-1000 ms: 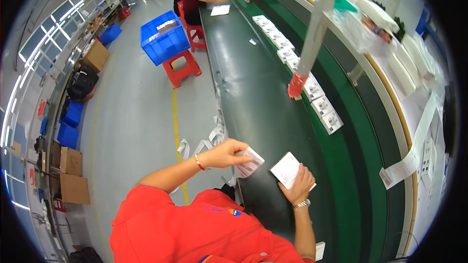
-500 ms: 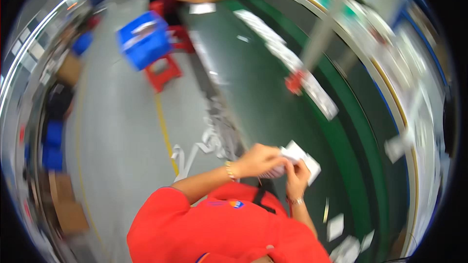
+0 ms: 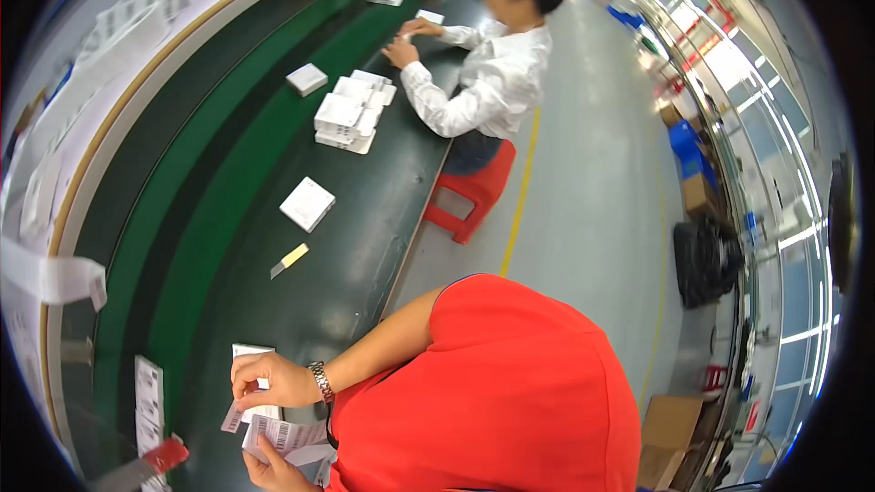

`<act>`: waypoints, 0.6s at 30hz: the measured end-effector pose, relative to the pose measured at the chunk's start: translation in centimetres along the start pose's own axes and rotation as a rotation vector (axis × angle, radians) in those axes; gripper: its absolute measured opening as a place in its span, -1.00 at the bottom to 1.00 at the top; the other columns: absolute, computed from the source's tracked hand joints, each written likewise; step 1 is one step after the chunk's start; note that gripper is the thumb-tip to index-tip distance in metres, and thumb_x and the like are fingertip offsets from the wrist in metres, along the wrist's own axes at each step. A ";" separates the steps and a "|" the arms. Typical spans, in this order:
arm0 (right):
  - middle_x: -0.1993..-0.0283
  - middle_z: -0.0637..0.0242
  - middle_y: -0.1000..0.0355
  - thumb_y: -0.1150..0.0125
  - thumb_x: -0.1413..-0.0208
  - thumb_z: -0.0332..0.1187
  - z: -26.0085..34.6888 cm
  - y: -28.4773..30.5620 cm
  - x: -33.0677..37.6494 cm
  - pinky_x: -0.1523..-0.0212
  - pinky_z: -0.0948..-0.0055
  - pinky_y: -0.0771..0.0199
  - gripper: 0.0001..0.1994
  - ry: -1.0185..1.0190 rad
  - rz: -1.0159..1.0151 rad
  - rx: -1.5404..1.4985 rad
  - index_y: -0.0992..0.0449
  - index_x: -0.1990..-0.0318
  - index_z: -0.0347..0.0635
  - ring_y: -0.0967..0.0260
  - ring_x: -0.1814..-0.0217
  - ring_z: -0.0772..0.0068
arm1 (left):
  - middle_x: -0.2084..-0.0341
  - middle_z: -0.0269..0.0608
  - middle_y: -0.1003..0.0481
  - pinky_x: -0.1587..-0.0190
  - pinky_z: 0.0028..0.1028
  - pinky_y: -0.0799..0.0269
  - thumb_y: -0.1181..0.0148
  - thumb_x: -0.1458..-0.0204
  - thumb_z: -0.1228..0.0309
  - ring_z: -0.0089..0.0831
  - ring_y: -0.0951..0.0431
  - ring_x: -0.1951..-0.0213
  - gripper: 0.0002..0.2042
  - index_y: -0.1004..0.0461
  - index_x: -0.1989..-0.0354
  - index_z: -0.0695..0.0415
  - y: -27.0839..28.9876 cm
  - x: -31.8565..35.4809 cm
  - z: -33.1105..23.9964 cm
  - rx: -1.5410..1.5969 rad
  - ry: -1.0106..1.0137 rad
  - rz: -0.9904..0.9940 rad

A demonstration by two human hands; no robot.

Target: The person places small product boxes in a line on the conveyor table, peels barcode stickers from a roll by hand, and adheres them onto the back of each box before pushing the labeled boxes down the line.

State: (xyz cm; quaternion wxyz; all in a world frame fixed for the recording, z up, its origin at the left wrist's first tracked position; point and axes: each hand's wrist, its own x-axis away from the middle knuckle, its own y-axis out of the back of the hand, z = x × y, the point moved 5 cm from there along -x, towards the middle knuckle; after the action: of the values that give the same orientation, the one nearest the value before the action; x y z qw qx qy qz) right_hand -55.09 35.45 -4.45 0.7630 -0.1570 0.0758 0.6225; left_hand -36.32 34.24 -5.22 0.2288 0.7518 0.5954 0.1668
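My right hand (image 3: 273, 381), with a silver watch band at the wrist, pinches a small white barcode label (image 3: 232, 420) between thumb and fingers. Just below it in the picture, my left hand (image 3: 276, 472) grips a strip of barcode labels (image 3: 281, 435), with the thumb lying across its face. Part of the strip curls away toward my red shirt. Beneath my right hand lies a flat white box (image 3: 252, 352) on the dark green bench, partly covered by the hand.
A yellow-handled cutter (image 3: 293, 256) and a white box (image 3: 308, 204) lie farther along the bench (image 3: 346, 282), before stacked white boxes (image 3: 342, 114). A co-worker in white (image 3: 492, 82) sits on a red stool (image 3: 469, 196). A red-tipped post (image 3: 166, 456) stands near my hands.
The view has swung round to the other stretch of bench, showing the co-worker in white. My hands, close together on white pieces before, are now slightly apart, a label in the right.
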 end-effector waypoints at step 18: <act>0.06 0.29 -0.30 -0.21 0.03 -0.38 -1.0 -5.4 0.3 0.35 0.51 -0.35 -0.82 -0.239 0.320 -0.063 -0.51 0.55 -0.31 -0.35 0.32 0.55 | 0.21 -0.15 -0.48 0.20 -0.49 -0.43 -0.17 0.05 0.54 -0.45 -0.48 0.20 -0.66 -0.40 0.05 0.32 2.6 2.2 -1.7 0.281 0.077 0.009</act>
State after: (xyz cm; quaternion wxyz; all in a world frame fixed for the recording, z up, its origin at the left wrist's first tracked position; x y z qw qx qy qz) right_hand -49.66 34.42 -4.65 0.6528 -0.0919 -0.0107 0.7519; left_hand -34.56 36.13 -2.42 0.0974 0.7722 0.6179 0.1117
